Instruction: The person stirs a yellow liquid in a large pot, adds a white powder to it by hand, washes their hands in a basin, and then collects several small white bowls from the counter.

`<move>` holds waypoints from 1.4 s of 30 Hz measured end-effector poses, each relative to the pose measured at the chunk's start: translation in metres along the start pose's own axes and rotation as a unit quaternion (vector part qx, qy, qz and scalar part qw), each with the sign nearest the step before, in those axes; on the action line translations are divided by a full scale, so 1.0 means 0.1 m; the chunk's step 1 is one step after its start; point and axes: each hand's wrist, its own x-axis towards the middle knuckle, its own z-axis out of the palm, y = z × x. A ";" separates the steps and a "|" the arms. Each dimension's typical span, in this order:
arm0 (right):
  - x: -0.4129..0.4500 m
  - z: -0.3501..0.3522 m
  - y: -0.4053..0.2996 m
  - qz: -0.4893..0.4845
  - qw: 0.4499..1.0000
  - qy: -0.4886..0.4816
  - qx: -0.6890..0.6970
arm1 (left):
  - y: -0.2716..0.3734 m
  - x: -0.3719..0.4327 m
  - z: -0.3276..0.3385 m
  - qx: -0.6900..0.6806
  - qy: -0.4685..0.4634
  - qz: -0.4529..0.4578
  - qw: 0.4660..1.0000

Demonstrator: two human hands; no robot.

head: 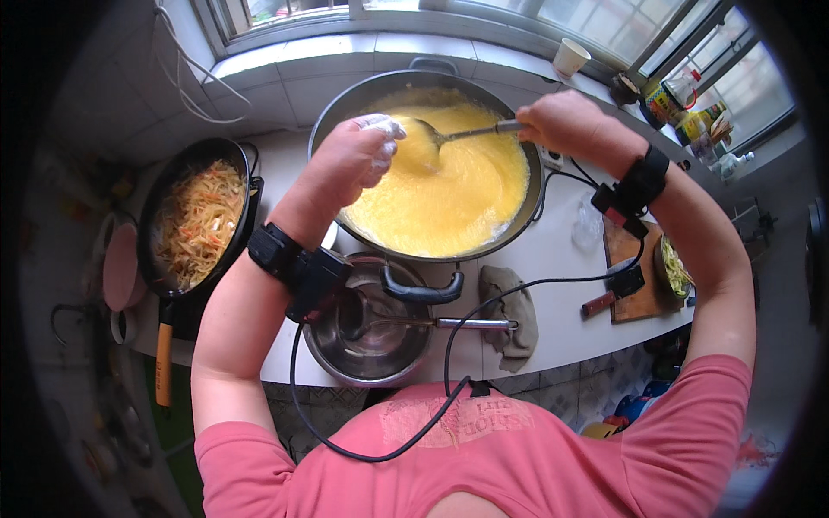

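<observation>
A wide dark pan with a black handle holds a thick yellow mixture. White patches lie along the mixture's near edge, and swirl marks cross its surface. My right hand grips the grey handle of a metal ladle, whose bowl dips into the mixture. Over the pan's left part, my left hand is curled closed around white powder, which also coats its fingers. How much powder is inside the fist is hidden.
At left stands a frying pan of shredded vegetables. Below the big pan, a steel bowl carries another ladle, beside a grey cloth. A cutting board with a knife lies right. A wrist-device cable crosses the counter.
</observation>
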 end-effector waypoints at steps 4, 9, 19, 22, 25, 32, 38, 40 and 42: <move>0.09 -0.07 0.24 -0.014 0.988 0.052 -0.144 | 0.02 0.01 0.04 -0.003 -0.001 0.012 1.000; -0.22 0.02 0.54 -0.096 0.919 0.057 -0.378 | 0.07 0.04 0.08 0.001 -0.028 0.015 0.999; -0.87 -0.67 -0.32 0.031 0.957 -0.288 0.029 | 0.10 0.00 0.02 -0.029 -0.057 0.036 0.997; -0.66 -0.64 -0.51 0.016 0.957 -0.267 0.114 | 0.10 0.00 -0.12 -0.034 -0.087 0.036 0.995; -0.36 -0.52 -0.48 -0.016 0.978 -0.178 0.111 | 0.08 -0.01 -0.17 -0.041 -0.109 0.026 0.993; -0.62 -0.35 0.04 0.002 0.990 -0.114 -0.082 | 0.13 -0.09 -0.17 -0.001 -0.027 0.025 0.999; -0.76 -0.35 -0.30 -0.036 0.975 -0.204 0.082 | 0.15 -0.08 -0.10 0.001 -0.013 0.020 1.000; -0.49 -0.21 -0.32 -0.036 0.975 -0.151 0.162 | 0.14 -0.06 -0.07 -0.002 -0.017 0.016 1.000; -0.27 -0.03 -0.20 -0.010 0.984 -0.090 0.151 | 0.15 -0.06 -0.02 0.005 -0.012 0.010 1.000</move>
